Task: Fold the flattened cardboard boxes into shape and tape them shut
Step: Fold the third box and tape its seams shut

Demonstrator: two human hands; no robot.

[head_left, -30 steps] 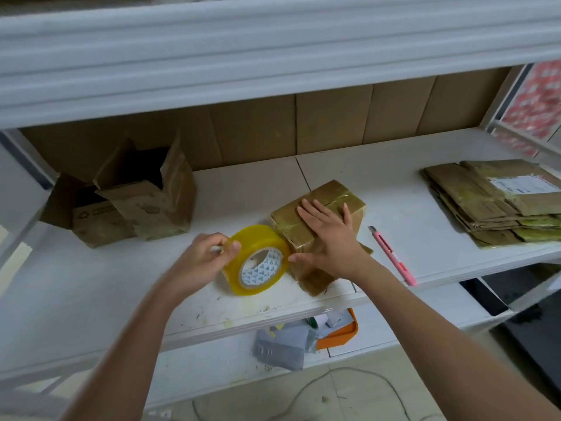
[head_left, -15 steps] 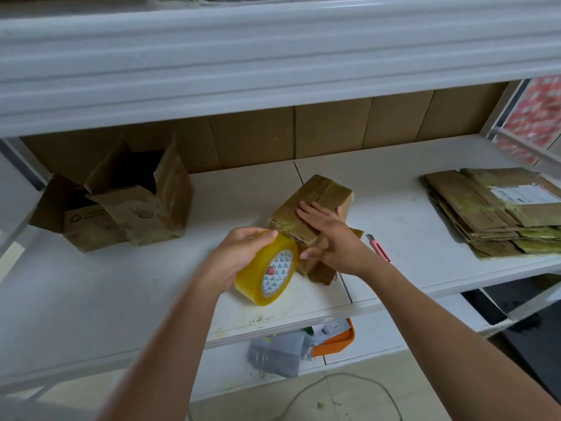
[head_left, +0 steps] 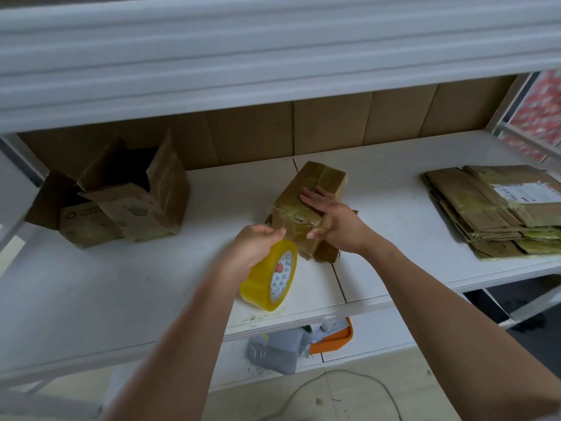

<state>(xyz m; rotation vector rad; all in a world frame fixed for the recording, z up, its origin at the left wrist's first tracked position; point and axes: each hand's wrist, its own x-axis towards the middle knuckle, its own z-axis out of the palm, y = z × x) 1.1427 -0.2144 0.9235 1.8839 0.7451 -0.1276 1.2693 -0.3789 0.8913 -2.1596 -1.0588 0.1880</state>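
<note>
You swung the tape roll (head_left: 271, 277) upright; your left hand (head_left: 253, 247) gripped it just left of the box (head_left: 306, 208), apparently strip-linked, your right hand (head_left: 332, 220) flat on top.

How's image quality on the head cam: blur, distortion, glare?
Head view: wide-angle bowing along the upper shelf beam; soft motion blur on the left hand and tape roll; lighting flat and diffuse, shadows faint; mild sheen on the box tape, no hard glare.

Bare shelf (head_left: 391, 208) lies open between the taped box (head_left: 306, 196) and flattened stack (head_left: 485, 208).
</note>
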